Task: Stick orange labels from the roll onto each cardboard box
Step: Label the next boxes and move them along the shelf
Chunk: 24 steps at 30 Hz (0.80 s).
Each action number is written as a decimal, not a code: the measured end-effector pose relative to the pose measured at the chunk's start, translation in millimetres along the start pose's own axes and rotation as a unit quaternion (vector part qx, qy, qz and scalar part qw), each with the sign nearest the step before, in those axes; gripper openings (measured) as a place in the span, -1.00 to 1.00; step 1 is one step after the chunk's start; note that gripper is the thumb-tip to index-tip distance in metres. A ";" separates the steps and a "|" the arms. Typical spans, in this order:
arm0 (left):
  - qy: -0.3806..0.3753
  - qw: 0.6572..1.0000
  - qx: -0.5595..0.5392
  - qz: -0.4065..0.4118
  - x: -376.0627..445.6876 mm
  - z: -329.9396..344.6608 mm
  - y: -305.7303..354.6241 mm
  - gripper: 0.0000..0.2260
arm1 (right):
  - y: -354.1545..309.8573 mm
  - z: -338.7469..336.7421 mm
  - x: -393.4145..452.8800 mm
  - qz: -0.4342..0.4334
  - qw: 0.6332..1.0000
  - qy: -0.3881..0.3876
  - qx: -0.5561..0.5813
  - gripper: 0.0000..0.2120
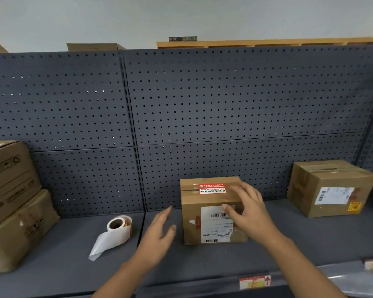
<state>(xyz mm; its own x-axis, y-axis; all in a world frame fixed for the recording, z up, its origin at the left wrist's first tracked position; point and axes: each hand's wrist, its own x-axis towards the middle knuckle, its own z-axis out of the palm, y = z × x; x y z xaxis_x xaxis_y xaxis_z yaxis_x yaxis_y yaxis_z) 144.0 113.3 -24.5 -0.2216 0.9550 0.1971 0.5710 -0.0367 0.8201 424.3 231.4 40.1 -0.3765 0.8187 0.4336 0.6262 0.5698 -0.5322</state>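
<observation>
Both my hands hover open-fingered, left hand [157,231] beside and right hand [249,209] over the middle box [211,211], which already wears its orange label [212,188]. I judge this box finished; next I need the label roll [119,225] on the shelf [289,239], then the right box [332,188].

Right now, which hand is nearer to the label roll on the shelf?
Left. The left hand, open, is between the label roll and the middle box, touching neither. The right hand is farther away, over the box's right front edge.
</observation>
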 end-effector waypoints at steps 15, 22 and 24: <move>0.046 0.994 -0.100 -0.002 23.5 34.1 24.2 -0.46 | 28.7 3.7 -6.7 0.116 0.947 0.004 0.300 -0.42; 0.081 0.995 -0.059 -0.025 33.3 18.1 53.8 -0.65 | 4.6 -15.8 28.5 0.148 0.966 0.070 0.199 -0.65; 0.062 0.995 -0.033 -0.075 43.1 20.0 53.5 -0.64 | 5.5 -10.1 40.4 0.173 0.973 0.030 0.153 -0.76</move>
<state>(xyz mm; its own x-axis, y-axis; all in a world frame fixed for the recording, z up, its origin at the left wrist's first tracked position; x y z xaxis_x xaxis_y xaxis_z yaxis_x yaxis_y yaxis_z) 180.7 158.4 17.1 -0.3989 0.9075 0.1315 0.4727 0.0806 0.8775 419.4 266.9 62.1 -0.1334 0.9646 0.2275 0.4722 0.2637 -0.8411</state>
